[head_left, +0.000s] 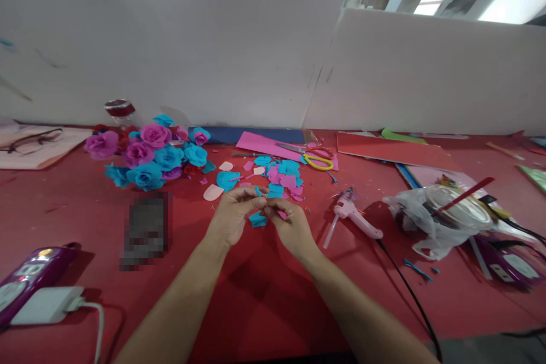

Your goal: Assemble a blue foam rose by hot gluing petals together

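My left hand [236,213] pinches a small rolled piece of blue paper [257,191] between thumb and fingers. Close against it, my right hand [292,227] has its fingertips pressed together at the lower end of that roll; whether they grip the roll or something smaller is hidden. Just below the fingers, a blue paper piece [257,219] lies on the red table. Beyond both hands spread loose blue and pink paper pieces [288,181]. A bunch of blue, purple and red paper flowers [147,152] stands to the left of them.
Right of my hands rests a pink glue gun [358,218] with its black cord. Scissors [318,158] with red and yellow handles lie behind. A plastic bag with a tub [458,207], a purple power strip [38,273] and a white charger [49,304] flank the area. White panels [170,51] close the back.
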Tool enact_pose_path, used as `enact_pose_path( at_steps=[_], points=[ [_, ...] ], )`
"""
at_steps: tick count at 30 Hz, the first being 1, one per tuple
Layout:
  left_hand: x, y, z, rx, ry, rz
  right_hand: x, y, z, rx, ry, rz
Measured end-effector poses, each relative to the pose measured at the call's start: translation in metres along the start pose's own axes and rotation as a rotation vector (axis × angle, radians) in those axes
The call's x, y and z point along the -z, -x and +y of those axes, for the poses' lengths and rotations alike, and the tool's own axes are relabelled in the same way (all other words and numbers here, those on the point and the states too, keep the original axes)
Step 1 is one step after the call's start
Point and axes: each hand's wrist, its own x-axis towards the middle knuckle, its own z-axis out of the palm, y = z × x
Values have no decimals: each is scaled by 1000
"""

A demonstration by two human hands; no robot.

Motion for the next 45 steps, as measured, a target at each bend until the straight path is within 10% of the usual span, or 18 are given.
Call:
enact_pose_path(
  at_steps=[45],
  points=[
    [-6, 0, -9, 42, -142, 12, -1, -3, 14, -49, -207, 53]
  ],
)
